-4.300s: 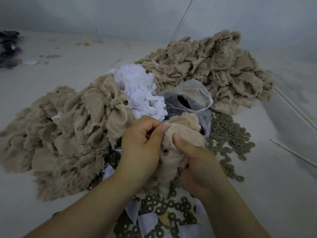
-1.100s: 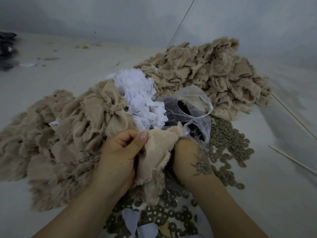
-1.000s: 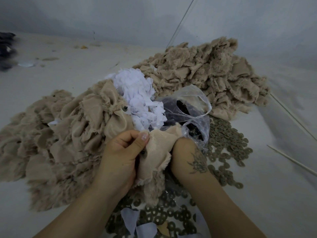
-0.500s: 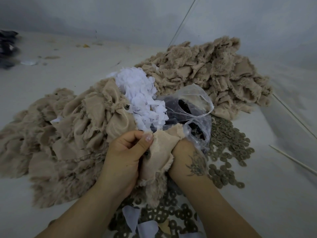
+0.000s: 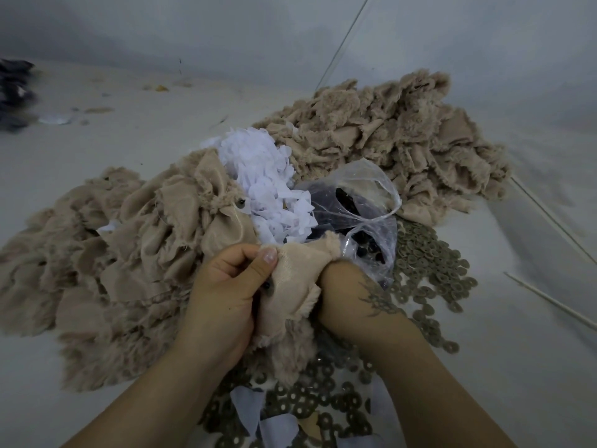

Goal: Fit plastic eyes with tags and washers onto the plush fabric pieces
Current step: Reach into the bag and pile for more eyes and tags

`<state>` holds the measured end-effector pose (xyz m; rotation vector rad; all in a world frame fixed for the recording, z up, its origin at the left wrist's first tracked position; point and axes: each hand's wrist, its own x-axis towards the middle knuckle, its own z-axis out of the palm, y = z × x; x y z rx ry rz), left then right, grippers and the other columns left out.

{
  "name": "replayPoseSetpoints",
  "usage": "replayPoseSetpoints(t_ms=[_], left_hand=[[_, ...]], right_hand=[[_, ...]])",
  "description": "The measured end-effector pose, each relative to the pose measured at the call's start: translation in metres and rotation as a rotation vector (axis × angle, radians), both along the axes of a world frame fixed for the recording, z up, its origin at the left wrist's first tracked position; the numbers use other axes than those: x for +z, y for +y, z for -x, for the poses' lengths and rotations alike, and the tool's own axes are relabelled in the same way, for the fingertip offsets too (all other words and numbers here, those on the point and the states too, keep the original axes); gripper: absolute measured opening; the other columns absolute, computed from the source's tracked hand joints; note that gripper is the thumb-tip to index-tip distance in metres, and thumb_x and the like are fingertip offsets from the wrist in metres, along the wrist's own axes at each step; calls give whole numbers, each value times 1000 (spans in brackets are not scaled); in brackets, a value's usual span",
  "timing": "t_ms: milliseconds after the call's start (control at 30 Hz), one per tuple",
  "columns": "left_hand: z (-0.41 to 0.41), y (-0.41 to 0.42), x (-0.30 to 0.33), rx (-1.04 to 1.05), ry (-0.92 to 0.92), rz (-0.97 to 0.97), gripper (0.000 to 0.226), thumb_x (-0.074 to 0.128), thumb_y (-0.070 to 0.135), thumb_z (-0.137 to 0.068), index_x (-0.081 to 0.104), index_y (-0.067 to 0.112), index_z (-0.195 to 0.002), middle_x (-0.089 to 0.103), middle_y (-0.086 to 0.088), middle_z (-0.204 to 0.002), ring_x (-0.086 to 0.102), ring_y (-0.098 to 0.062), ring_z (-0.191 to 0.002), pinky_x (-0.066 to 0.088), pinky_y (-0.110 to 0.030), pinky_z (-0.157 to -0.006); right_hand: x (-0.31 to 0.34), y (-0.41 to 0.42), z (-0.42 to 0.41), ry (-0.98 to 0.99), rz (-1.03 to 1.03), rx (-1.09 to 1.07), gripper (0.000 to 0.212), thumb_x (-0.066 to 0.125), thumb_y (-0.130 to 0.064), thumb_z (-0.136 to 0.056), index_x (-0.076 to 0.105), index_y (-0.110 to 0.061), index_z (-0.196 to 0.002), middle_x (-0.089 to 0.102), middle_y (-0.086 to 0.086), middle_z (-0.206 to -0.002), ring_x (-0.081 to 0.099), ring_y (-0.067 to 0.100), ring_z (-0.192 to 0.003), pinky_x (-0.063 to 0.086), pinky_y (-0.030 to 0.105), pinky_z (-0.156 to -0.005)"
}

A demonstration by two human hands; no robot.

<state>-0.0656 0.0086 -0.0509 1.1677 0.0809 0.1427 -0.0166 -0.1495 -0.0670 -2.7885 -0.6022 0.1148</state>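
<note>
I hold one tan plush fabric piece (image 5: 297,276) between both hands, its smooth backing up. My left hand (image 5: 229,292) grips its left edge, thumb pressed on the cloth beside a small dark eye post (image 5: 267,286). My right hand (image 5: 352,295) is tucked under the fabric's right side; its fingers are hidden. A clear plastic bag of black eyes (image 5: 358,221) lies just beyond. White tags (image 5: 268,185) are heaped behind it. Grey-brown washers (image 5: 433,266) spread to the right and under my wrists.
A heap of tan plush pieces (image 5: 129,253) lies on the left, one showing a fitted eye (image 5: 239,204). A second plush heap (image 5: 387,140) sits at the back right. Thin sticks (image 5: 549,302) lie on the right. Loose white tags (image 5: 258,412) lie near me.
Since 4.3 s ago the piece was turned over, and my right hand went under it. Over the last second both hands barely moved.
</note>
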Motion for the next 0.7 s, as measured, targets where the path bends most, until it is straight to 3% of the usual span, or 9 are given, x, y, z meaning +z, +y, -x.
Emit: replayPoseSetpoints(t_ms=[67,133,233,367,467,533,600,700], left_hand=[[0,1,-1,18,9,-5,18,71,33,-70,74,15,-70,68,-9,-74,62,-20,-71,58,-27,-65],[-1,1,-1,31,10,-4,22,73,36,-68,73,15,-71,66,-11,-76,60,-23,-74,57,-29,-67],[-2,0,1,39,5,2,25,74,38,-66,73,13,-72,67,-13,-78,61,-24,-76,57,-31,-69],[0,2,3,19,-19,8,19,73,35,-68,72,16,-69,67,-8,-73,62,-19,-70,57,-29,-66],[1,1,3,-10,-37,12,16,69,31,-73,72,17,-68,67,-6,-71,63,-17,-67,57,-27,-62],[1,-1,2,-22,-39,14,16,70,31,-73,73,15,-70,68,-8,-72,64,-18,-68,57,-27,-63],[1,-5,1,-41,-48,4,20,77,34,-71,73,14,-72,69,-10,-74,65,-19,-70,58,-28,-64],[3,-12,-1,-85,-64,-34,23,82,36,-71,73,15,-74,69,-9,-76,64,-19,-72,57,-31,-66]], right_hand=[[6,1,4,24,-93,20,36,60,-16,-77,32,-29,-58,31,-16,-63,29,-2,-55,32,12,-47],[2,1,11,-9,-184,1,28,55,-20,-76,35,-30,-59,35,-15,-62,35,2,-55,26,14,-49],[-5,5,15,-48,-208,-115,19,58,-15,-85,54,-18,-66,59,2,-71,46,13,-66,31,21,-62],[-6,-3,21,-243,-359,-204,12,69,-3,-79,77,-11,-80,71,8,-71,55,14,-62,33,19,-59],[-1,-9,26,-437,-420,-233,15,73,-1,-74,64,-10,-66,55,0,-56,48,13,-51,24,18,-47],[3,-10,30,-482,-439,-225,25,67,-4,-75,50,-18,-64,41,-9,-61,37,8,-54,20,11,-49],[1,-12,35,-327,-570,-264,26,63,-3,-82,49,-15,-64,50,-7,-59,41,9,-52,31,14,-50],[5,-11,48,211,-1080,-276,21,63,3,-88,75,-13,-81,73,9,-75,65,25,-66,56,39,-63]])
